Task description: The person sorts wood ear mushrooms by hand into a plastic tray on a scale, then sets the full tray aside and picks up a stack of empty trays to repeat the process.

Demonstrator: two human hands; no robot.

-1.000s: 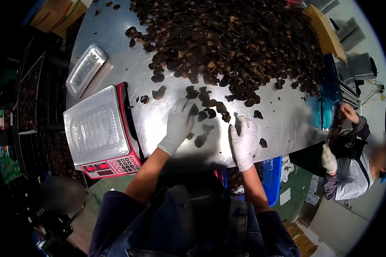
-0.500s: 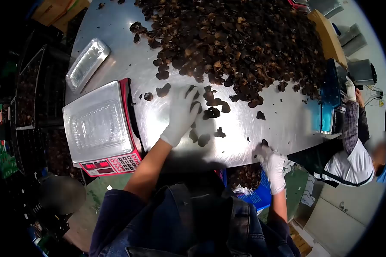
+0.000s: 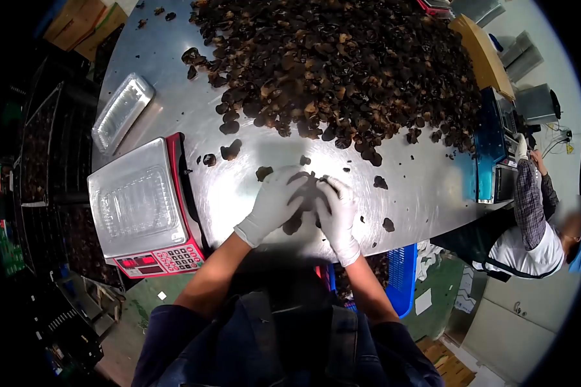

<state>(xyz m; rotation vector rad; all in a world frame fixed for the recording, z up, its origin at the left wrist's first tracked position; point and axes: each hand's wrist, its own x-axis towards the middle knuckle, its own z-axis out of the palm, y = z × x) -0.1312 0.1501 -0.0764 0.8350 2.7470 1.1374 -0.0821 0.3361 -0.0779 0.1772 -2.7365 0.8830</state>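
Observation:
Both my hands wear white gloves and cup a small cluster of dark dried mushroom pieces [image 3: 306, 197] on the shiny metal table [image 3: 419, 187]. My left hand [image 3: 274, 200] presses on the cluster from the left, fingers spread over it. On the other side my right hand [image 3: 337, 213] closes in, fingers bent around the pieces. A big heap of the same dark mushrooms [image 3: 342, 64] covers the far half of the table.
A red scale [image 3: 139, 209] with a clear plastic tray on its pan stands at the left; another clear tray [image 3: 121, 111] lies behind it. A blue crate [image 3: 403, 277] sits under the table edge. A seated person [image 3: 529, 226] works at the right.
My right hand came back up from the blue crate below the table edge and joined my left hand. Both now gather the loose pieces into one cluster.

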